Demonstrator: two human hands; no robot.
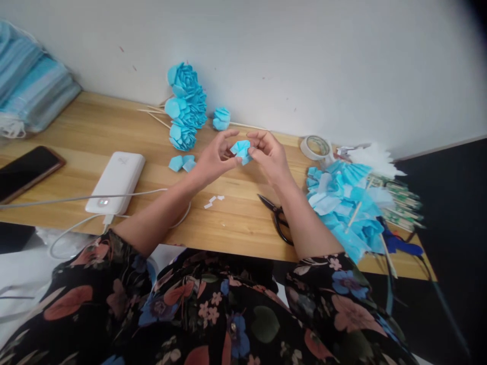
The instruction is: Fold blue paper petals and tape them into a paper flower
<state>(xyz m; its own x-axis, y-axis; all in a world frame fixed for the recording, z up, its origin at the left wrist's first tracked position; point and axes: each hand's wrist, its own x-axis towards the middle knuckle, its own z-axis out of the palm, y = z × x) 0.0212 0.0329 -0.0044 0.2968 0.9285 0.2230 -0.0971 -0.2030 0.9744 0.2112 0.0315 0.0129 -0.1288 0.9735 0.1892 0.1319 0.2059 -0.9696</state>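
Observation:
A small light-blue paper flower (242, 148) with folded petals is between my two hands, above the middle of the table. My left hand (213, 156) grips it from the left, thumb at its lower edge and fingers curled behind. My right hand (271, 154) pinches its right side with the thumb. Below my left wrist, loose blue petals (177, 163) lie on the wood. Behind my hands, a small blue paper bud (221, 119) rests beside a thin stick. Black-handled scissors (280, 223) lie partly under my right forearm.
Several full blue paper roses (182, 109) on sticks lie by the wall. At right are a tape roll (315, 147) and a heap of blue paper (342, 197). At left are a white power bank (114, 182) with cable, a phone (28, 172) and stacked masks (34, 81). White scraps (213, 200) lie centrally.

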